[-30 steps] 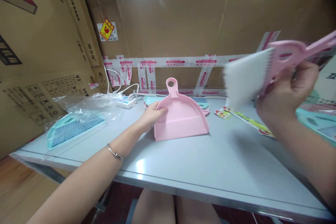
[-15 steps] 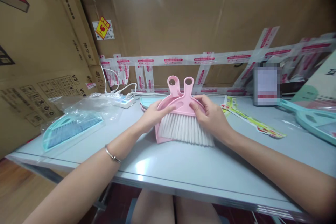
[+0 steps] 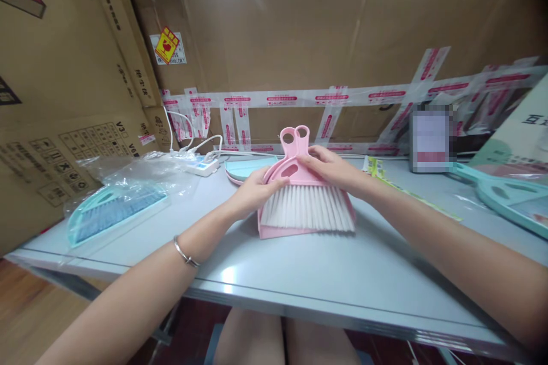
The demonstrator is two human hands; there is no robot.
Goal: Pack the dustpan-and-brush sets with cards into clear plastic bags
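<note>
A pink dustpan (image 3: pixel 299 232) lies on the grey table (image 3: pixel 299 279), handle pointing away from me. A pink brush (image 3: pixel 306 202) with white bristles rests in it, the two handle loops nearly lined up. My left hand (image 3: pixel 257 188) grips the left edge of the brush and pan, fingers curled. My right hand (image 3: pixel 331 168) lies over the top of the brush head, fingers pressing it into the pan.
A teal brush in a clear bag (image 3: pixel 113 208) lies at the left. Behind are a white power strip (image 3: pixel 201 166), a teal dustpan (image 3: pixel 244 168) and taped cardboard walls (image 3: pixel 299 40). Another teal pan (image 3: pixel 509 199) and printed cards (image 3: pixel 377 168) sit at the right.
My right hand brought the pink brush in from the right and laid it in the dustpan. The brush then slid further so its handle lines up with the pan's.
</note>
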